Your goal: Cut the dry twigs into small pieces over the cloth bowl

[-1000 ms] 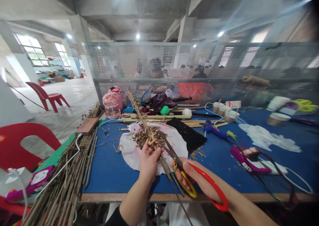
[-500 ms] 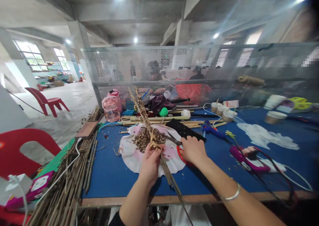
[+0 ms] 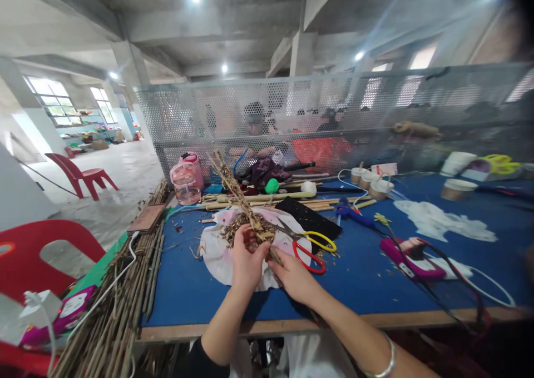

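Both hands are closed around a bundle of dried plant stems (image 3: pixel 240 193), which slants from the far left toward me. My left hand (image 3: pixel 249 261) grips it around the middle. Just below, my right hand (image 3: pixel 292 275) holds the lower stems, which are mostly hidden under it. Beneath the bundle lies a white cloth (image 3: pixel 214 261) with pink stains, bearing a heap of dry brown plant bits (image 3: pixel 231 230). Scissors (image 3: pixel 311 243) with one yellow and one red handle lie spread just beyond my right hand, their blades over the cloth.
Long sticks (image 3: pixel 120 289) are piled along the left edge. Behind the cloth lie bamboo rods (image 3: pixel 267 198), a green ball (image 3: pixel 272 186) and a black cloth (image 3: pixel 308 222). A blue glue gun (image 3: pixel 354 217), a purple power strip (image 3: pixel 411 261) and paper cups (image 3: pixel 380 189) are on the right.
My right hand has let go of the scissors, which now lie on the table, and has moved left to take hold of the lower stems. My left hand keeps its hold on the bundle.
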Action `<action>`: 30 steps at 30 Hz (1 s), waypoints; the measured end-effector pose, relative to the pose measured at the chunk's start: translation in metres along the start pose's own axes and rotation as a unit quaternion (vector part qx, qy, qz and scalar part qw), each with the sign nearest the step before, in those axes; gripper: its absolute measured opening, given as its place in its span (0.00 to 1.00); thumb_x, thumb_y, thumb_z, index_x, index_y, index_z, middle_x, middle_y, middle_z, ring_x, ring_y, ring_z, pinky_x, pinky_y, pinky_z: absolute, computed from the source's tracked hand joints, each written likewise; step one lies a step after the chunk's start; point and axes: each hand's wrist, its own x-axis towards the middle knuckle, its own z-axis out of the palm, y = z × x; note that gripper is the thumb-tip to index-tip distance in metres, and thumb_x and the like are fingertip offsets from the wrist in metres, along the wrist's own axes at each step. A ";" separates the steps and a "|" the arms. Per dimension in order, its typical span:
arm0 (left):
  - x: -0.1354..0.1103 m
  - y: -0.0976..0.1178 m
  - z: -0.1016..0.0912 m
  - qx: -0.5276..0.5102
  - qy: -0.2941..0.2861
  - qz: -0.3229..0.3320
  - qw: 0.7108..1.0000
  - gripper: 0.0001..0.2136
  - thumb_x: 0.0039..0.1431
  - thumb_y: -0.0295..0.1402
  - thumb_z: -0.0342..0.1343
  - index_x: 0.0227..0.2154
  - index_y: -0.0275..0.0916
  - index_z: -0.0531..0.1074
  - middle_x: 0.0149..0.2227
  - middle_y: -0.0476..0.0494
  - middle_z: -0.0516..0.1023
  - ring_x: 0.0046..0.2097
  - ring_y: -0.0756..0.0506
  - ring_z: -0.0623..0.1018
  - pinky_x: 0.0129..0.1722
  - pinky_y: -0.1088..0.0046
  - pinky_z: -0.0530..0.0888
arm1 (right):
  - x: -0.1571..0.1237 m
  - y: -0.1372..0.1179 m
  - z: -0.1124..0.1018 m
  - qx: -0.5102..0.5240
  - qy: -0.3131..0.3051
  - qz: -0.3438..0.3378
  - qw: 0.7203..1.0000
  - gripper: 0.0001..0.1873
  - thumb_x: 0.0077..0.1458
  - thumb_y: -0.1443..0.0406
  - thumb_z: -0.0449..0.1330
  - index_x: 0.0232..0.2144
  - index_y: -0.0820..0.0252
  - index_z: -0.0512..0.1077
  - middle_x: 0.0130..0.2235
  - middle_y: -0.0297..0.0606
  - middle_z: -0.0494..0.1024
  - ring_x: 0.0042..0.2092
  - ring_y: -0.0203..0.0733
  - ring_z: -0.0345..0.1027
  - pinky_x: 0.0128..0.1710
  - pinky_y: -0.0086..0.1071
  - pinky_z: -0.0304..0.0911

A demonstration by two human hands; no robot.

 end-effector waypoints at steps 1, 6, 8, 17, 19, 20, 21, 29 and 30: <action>0.002 0.000 -0.002 0.022 -0.011 0.010 1.000 0.18 0.41 0.29 0.62 0.39 0.39 0.69 0.36 0.43 0.73 0.36 0.48 0.73 0.35 0.74 0.68 | 0.001 0.003 -0.002 -0.006 0.009 -0.003 1.000 0.11 0.52 0.57 0.53 0.35 0.57 0.66 0.20 0.28 0.62 0.20 0.32 0.54 0.19 0.26 0.49; 0.014 0.000 -0.016 0.070 -0.002 0.010 0.998 0.04 0.46 0.29 0.56 0.27 0.37 0.72 0.27 0.45 0.74 0.29 0.49 0.71 0.30 0.76 0.67 | -0.004 0.000 -0.004 0.011 0.020 0.043 0.999 0.11 0.53 0.56 0.52 0.30 0.58 0.61 0.17 0.24 0.57 0.17 0.28 0.49 0.17 0.24 0.45; 0.018 -0.002 -0.020 0.042 0.016 -0.008 0.999 0.03 0.45 0.28 0.57 0.26 0.37 0.71 0.25 0.47 0.73 0.27 0.51 0.70 0.27 0.78 0.66 | -0.009 -0.005 -0.001 0.054 -0.011 0.079 0.995 0.14 0.52 0.54 0.53 0.32 0.58 0.60 0.15 0.21 0.53 0.14 0.27 0.44 0.14 0.23 0.42; 0.012 -0.003 -0.011 -0.243 0.022 -0.306 0.920 0.07 0.45 0.23 0.57 0.25 0.35 0.63 0.22 0.50 0.68 0.22 0.56 0.70 0.21 0.83 0.68 | -0.021 -0.012 0.003 0.322 -0.128 0.137 0.928 0.21 0.49 0.46 0.55 0.35 0.55 0.60 0.12 0.17 0.49 0.11 0.24 0.36 0.10 0.19 0.38; 0.006 -0.004 -0.007 -0.247 0.028 -0.311 0.917 0.08 0.45 0.22 0.58 0.25 0.36 0.62 0.21 0.52 0.67 0.20 0.57 0.68 0.20 0.83 0.67 | -0.020 -0.011 0.003 0.340 -0.127 0.144 0.921 0.20 0.50 0.47 0.54 0.35 0.55 0.60 0.12 0.16 0.48 0.11 0.24 0.35 0.11 0.18 0.38; 0.003 -0.004 -0.006 -0.245 0.036 -0.293 0.923 0.09 0.45 0.23 0.58 0.26 0.37 0.62 0.21 0.52 0.67 0.21 0.56 0.68 0.20 0.83 0.67 | -0.019 -0.010 0.004 0.339 -0.119 0.147 0.922 0.19 0.51 0.47 0.53 0.35 0.55 0.60 0.12 0.17 0.48 0.11 0.24 0.35 0.11 0.19 0.38; -0.001 -0.005 -0.004 -0.241 0.044 -0.269 0.931 0.10 0.44 0.24 0.59 0.26 0.38 0.61 0.22 0.52 0.67 0.22 0.56 0.70 0.21 0.83 0.67 | -0.019 -0.009 0.004 0.327 -0.108 0.147 0.927 0.19 0.52 0.47 0.53 0.34 0.55 0.60 0.13 0.17 0.49 0.10 0.24 0.36 0.11 0.19 0.38; -0.022 -0.004 0.006 -0.210 -0.038 -0.205 0.955 0.14 0.41 0.34 0.62 0.27 0.37 0.61 0.24 0.52 0.70 0.23 0.55 0.70 0.23 0.80 0.65 | -0.013 -0.008 0.010 0.099 -0.060 0.108 0.987 0.23 0.54 0.45 0.45 0.28 0.58 0.61 0.18 0.25 0.59 0.14 0.28 0.49 0.12 0.23 0.44; -0.022 -0.004 0.006 -0.199 -0.044 -0.193 0.960 0.15 0.41 0.35 0.63 0.28 0.37 0.61 0.26 0.51 0.71 0.25 0.54 0.71 0.25 0.79 0.66 | -0.012 -0.011 0.007 0.034 -0.060 0.079 0.994 0.24 0.55 0.45 0.43 0.27 0.59 0.62 0.18 0.27 0.61 0.16 0.30 0.53 0.14 0.24 0.48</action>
